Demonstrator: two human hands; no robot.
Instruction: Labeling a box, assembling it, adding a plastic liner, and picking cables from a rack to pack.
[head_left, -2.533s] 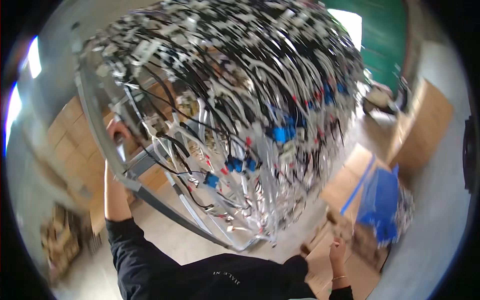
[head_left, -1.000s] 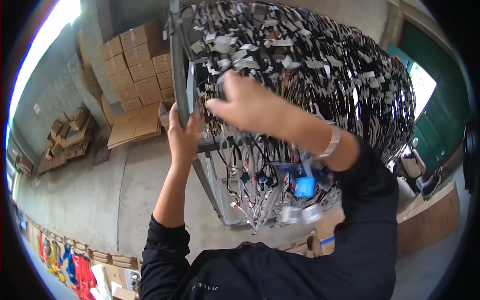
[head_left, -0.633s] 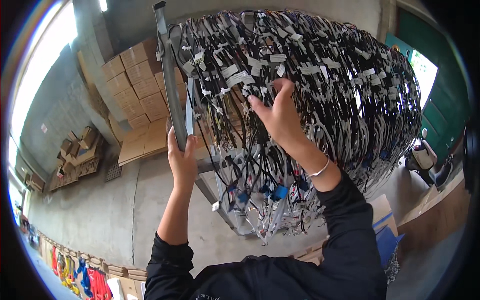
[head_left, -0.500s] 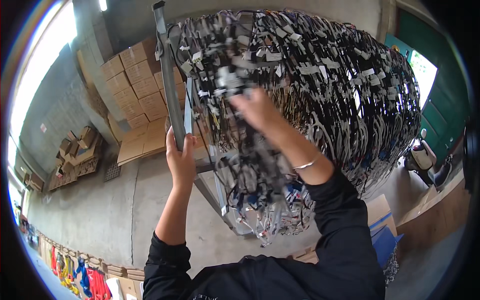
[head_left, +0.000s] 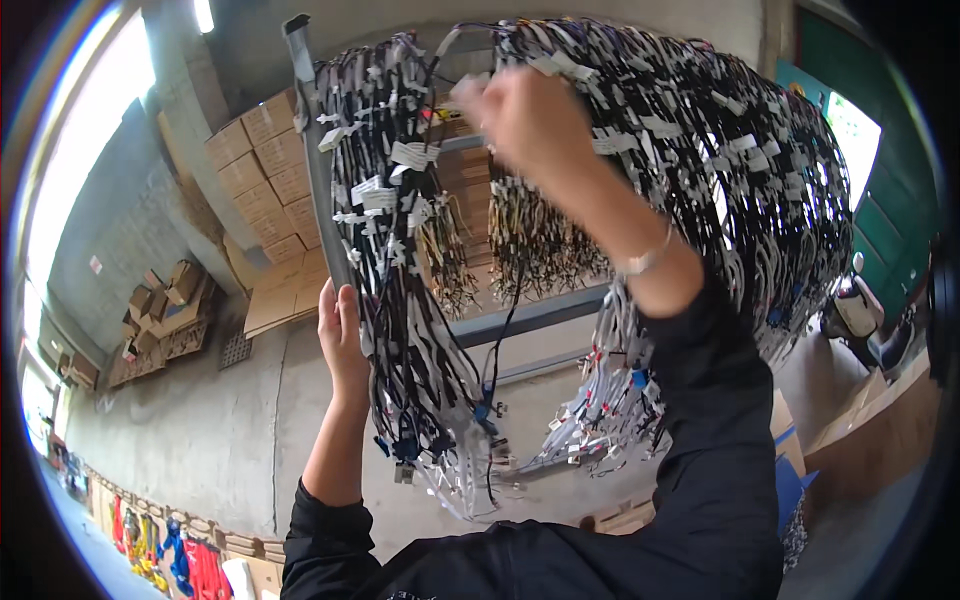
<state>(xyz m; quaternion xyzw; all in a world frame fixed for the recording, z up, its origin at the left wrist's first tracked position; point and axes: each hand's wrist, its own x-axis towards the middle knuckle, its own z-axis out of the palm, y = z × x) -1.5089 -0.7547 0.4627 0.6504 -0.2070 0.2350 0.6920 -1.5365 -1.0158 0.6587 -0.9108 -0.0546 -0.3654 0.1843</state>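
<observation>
Wire harnesses (head_left: 690, 160) with black and grey cables, white tags and connectors hang thickly from a metal rack. A separate bunch of wire harnesses (head_left: 385, 190) hangs at the left end, beside the rack's upright post (head_left: 318, 170). My left hand (head_left: 345, 335) is closed around the lower part of that post, close to the bunch, which partly covers it. Raised near the top of the rack, my right hand (head_left: 530, 115) is in front of the gap between the left bunch and the main mass. Motion smears its fingers, so their hold is unclear.
Crossbars (head_left: 535, 318) of the rack show through the gap. Cardboard boxes (head_left: 265, 170) are stacked behind at left, with flat cardboard (head_left: 285, 290) below them. A scooter (head_left: 855, 310) stands by the green door (head_left: 885, 230) at right. Red items (head_left: 207, 570) hang at lower left.
The bunch of harnesses has shifted left along the rack against the post, widening a gap beside it. My right hand has moved up and slightly right; my left hand stays at the post.
</observation>
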